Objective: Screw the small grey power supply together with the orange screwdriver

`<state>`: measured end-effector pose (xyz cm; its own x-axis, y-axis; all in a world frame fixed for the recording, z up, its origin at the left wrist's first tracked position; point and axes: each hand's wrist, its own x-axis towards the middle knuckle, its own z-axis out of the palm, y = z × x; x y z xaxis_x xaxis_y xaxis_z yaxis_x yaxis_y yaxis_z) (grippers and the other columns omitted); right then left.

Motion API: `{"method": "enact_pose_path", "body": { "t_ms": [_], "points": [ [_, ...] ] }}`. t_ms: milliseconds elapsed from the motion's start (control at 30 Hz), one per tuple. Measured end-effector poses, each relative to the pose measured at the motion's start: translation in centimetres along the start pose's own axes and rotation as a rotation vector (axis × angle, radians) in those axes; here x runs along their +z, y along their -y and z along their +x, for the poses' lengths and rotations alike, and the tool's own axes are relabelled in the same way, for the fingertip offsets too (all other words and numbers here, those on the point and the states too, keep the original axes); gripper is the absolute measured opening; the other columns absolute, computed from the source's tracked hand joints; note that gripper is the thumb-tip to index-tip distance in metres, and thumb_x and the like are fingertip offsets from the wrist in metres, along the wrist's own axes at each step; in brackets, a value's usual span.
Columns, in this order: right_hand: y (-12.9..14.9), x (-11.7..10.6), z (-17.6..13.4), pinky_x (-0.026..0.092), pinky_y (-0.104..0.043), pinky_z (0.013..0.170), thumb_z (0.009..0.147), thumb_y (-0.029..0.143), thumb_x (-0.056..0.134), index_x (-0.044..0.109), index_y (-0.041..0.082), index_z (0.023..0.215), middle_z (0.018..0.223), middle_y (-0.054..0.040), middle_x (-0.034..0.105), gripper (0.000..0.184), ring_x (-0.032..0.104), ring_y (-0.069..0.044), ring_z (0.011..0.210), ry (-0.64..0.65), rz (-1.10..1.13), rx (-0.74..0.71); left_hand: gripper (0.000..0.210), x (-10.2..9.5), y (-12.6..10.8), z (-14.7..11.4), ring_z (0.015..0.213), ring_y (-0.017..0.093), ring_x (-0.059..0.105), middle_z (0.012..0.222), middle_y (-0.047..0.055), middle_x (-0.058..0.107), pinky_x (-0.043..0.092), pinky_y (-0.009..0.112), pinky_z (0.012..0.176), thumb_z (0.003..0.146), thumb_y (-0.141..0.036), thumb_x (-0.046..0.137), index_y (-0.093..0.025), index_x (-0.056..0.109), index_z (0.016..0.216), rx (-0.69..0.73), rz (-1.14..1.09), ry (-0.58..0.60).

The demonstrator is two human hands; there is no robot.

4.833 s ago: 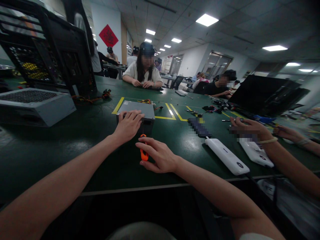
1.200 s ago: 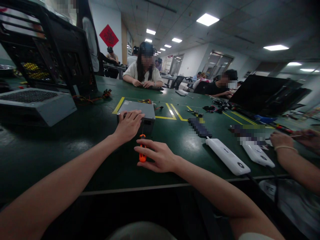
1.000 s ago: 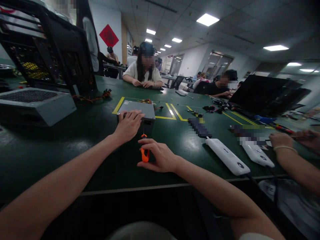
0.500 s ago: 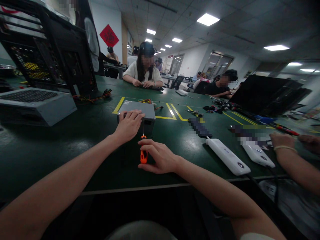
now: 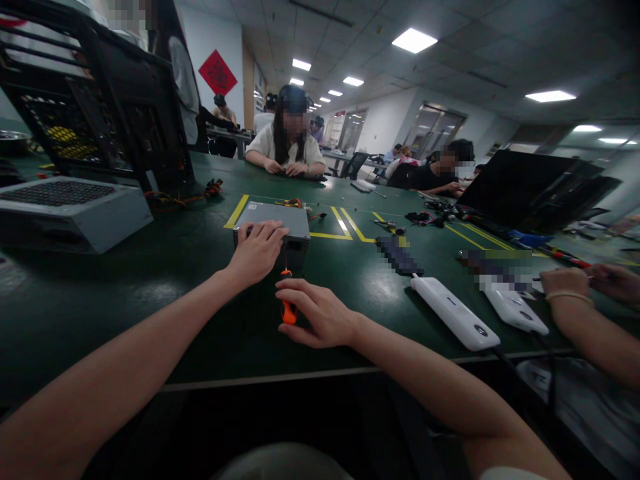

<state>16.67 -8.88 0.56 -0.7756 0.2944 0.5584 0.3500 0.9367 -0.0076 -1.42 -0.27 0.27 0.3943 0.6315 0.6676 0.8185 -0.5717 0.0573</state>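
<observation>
A grey metal computer power supply [image 5: 273, 215] sits on the green table in front of me, with wires behind it. My left hand [image 5: 257, 250] lies across its top and front edge, fingers stretched out over the metal. Below it, my right hand [image 5: 317, 313] holds an orange and black screwdriver [image 5: 289, 312] by the handle between thumb and fingers. The screwdriver's shaft points away from me at the front face of the power supply. Whether its tip sits in a screw is too small to tell.
On the left stand a second power supply [image 5: 75, 210] and an open black computer case [image 5: 100, 100]. To the right lie a white power bank [image 5: 455, 313] and another white power bank [image 5: 515, 308]. A co-worker's hands [image 5: 567, 283] are at the far right; another person [image 5: 287, 143] sits opposite.
The fingers of my right hand have shifted slightly around the screwdriver's handle, which looks a little turned. My left hand and the power supply stay in place.
</observation>
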Motion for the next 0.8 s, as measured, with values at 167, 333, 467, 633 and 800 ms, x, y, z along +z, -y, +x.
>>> {"method": "enact_pose_path", "body": {
  "t_ms": [167,333,467,633,800],
  "points": [
    [0.10,0.02,0.23,0.051,-0.030,0.076,0.088,0.045,0.046,0.046,0.015,0.111,0.113,-0.0150,0.055,0.038,0.060,-0.020,0.098,-0.013,-0.079,-0.015,0.035,-0.02,-0.01,-0.01,0.122,0.025,0.041,0.130,0.009,0.050,0.022,0.048,0.098,0.091,-0.021,0.029,-0.023,0.047,0.120,-0.003,0.002,0.000],
    [-0.11,0.22,0.00,0.053,-0.031,0.076,0.084,0.049,0.052,0.040,0.014,0.110,0.112,-0.0168,0.055,0.046,0.059,-0.021,0.100,-0.068,0.055,0.011,0.035,-0.10,-0.09,-0.04,0.121,0.024,0.041,0.131,0.010,0.050,0.022,0.048,0.098,0.091,-0.021,0.029,-0.024,0.047,0.121,0.001,0.011,-0.002],
    [0.14,-0.14,0.06,0.052,-0.031,0.077,0.090,0.041,0.043,0.040,0.015,0.118,0.118,-0.0168,0.051,0.038,0.057,-0.021,0.105,0.023,-0.021,0.001,0.036,0.00,-0.02,-0.03,0.121,0.025,0.041,0.130,0.010,0.050,0.021,0.048,0.098,0.090,-0.021,0.030,-0.024,0.047,0.122,0.001,-0.006,-0.003],
    [-0.06,0.18,0.02,0.053,-0.031,0.075,0.085,0.047,0.051,0.044,0.015,0.107,0.111,-0.0163,0.056,0.039,0.061,-0.021,0.098,-0.075,-0.019,0.024,0.036,0.04,0.02,-0.05,0.121,0.024,0.041,0.130,0.009,0.050,0.022,0.048,0.097,0.090,-0.020,0.030,-0.024,0.047,0.121,0.001,0.016,0.002],
    [-0.13,0.16,-0.09,0.053,-0.031,0.075,0.084,0.047,0.051,0.040,0.013,0.108,0.112,-0.0181,0.055,0.044,0.059,-0.023,0.104,-0.057,0.079,0.033,0.034,-0.08,-0.11,-0.03,0.121,0.024,0.041,0.131,0.009,0.050,0.023,0.047,0.097,0.091,-0.021,0.029,-0.023,0.047,0.120,0.002,0.032,0.005]
  ]
}}
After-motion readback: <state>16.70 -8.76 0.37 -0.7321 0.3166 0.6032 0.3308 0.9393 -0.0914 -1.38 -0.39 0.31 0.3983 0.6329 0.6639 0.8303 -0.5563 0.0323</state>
